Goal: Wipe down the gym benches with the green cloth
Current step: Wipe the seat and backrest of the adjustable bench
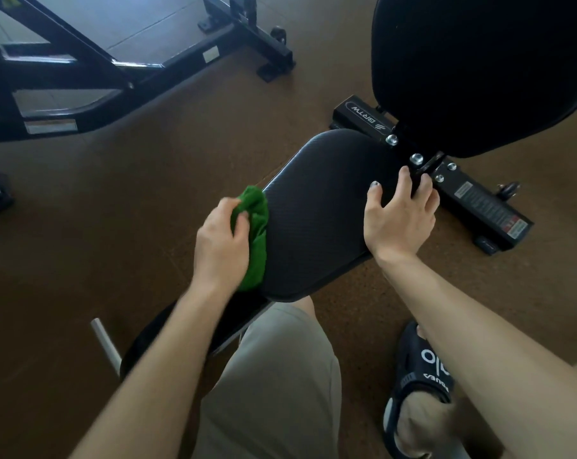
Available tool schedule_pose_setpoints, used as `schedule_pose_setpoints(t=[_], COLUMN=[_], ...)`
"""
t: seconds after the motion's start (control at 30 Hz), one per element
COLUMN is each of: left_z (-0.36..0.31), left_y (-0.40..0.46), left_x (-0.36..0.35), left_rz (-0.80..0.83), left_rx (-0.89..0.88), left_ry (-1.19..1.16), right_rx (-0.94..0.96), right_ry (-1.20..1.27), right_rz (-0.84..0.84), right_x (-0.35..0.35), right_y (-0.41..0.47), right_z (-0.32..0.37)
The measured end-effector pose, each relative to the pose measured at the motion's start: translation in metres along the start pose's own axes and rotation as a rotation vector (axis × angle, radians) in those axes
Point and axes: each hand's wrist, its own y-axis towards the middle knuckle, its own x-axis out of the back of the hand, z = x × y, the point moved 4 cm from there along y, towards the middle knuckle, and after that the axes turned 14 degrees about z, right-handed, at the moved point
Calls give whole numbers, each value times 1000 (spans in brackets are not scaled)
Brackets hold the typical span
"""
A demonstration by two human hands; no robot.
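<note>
left hand (221, 241) grips green cloth (253, 233) at seat pad (317, 220) edge | right hand (400, 217) clasps pad

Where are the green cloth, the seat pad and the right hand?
green cloth (254, 226): head view, bunched middle.
seat pad (317, 220): head view, bare top centre.
right hand (399, 217): head view, back of hand.
</note>
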Motion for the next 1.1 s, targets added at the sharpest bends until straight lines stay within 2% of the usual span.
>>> schedule_pose_setpoints(t=[0.07,0.13,0.27,0.37,0.5,0.57,0.6,0.67,0.73,0.8,0.87,0.93,1.0,1.07,1.1], left_z=[-10,-25,-48,-56,-77,-85,-88,-100,-117,-126,-127,-125,-121,-103,-90], left_y=[38,68,81,92,114,115,110,91,52,22,20,29,42,60,68], left_x=[3,-2,-20,-24,-39,-46,-49,-67,-103,-126,-126,-111,-80,-44,-30], left_rz=[163,252,188,144,139,81,34,16,164,241,289,442,502,327,246], left_rx=[82,87,8,-34,-25,-48,-90,-308,-568,-684,-684,-646,-509,-343,-254], left_ry=[53,126,242,235,254,305,301,245,271,296,276,209,7,-107,-64], right_rx=[-2,-1,-2,2,24,25,22,17,31,58,120,261,424,514,511], right_ry=[-3,7,53,90,166,227,264,339,410,470,480,409,269,41,-71], right_rz=[4,2,-1,15,98,149,170,200,183,98,34,58,115,166,200], right_x=[0,0,2,3,7,10,11,16,26,42,56,60,52,36,27], right_y=[0,0,0,0,-1,1,2,5,5,-1,-11,-23,-35,-46,-51], right_z=[1,2,1,-1,-6,-6,-6,-5,-6,-9,-10,-2,10,22,27])
